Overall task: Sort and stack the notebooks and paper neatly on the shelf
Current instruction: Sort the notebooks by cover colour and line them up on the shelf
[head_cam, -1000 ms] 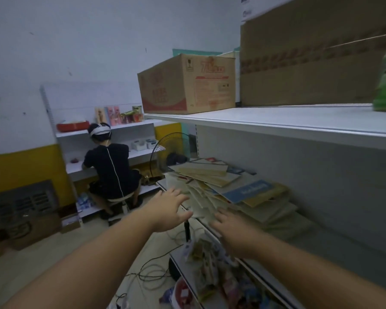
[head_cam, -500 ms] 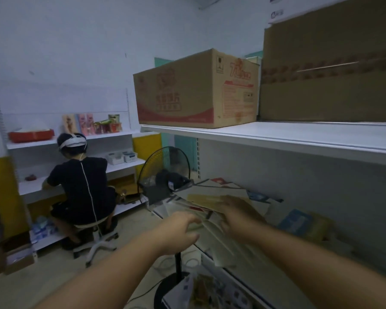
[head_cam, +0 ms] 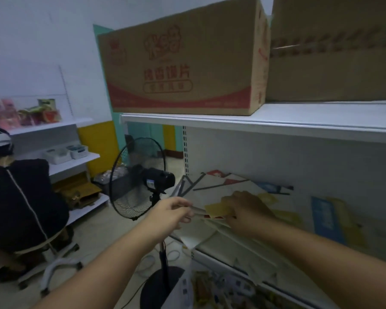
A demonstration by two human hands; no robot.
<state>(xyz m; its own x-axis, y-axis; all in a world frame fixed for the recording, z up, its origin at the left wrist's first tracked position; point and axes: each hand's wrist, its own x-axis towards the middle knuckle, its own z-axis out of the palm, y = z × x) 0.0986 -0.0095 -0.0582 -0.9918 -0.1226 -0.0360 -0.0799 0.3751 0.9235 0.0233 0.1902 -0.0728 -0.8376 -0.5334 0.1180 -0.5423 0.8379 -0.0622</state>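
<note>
A loose heap of notebooks and paper (head_cam: 227,186) lies on the middle shelf (head_cam: 250,253), spreading right to a blue-covered notebook (head_cam: 323,217). My left hand (head_cam: 172,212) pinches the left edge of several thin notebooks at the heap's front corner. My right hand (head_cam: 245,212) grips the same bundle from the right, fingers curled over a yellow-brown cover (head_cam: 216,209). The bundle looks lifted and tilted off the heap. Its underside is hidden by my hands.
Two large cardboard boxes (head_cam: 183,61) sit on the upper shelf (head_cam: 276,123). A black standing fan (head_cam: 140,177) stands just left of the shelf end. A seated person (head_cam: 20,204) works at another shelf unit on the left. Packets fill the lower shelf (head_cam: 221,288).
Both hands moved from hovering open in front of the heap onto it and took hold of a bundle of notebooks. The view moved closer and to the left.
</note>
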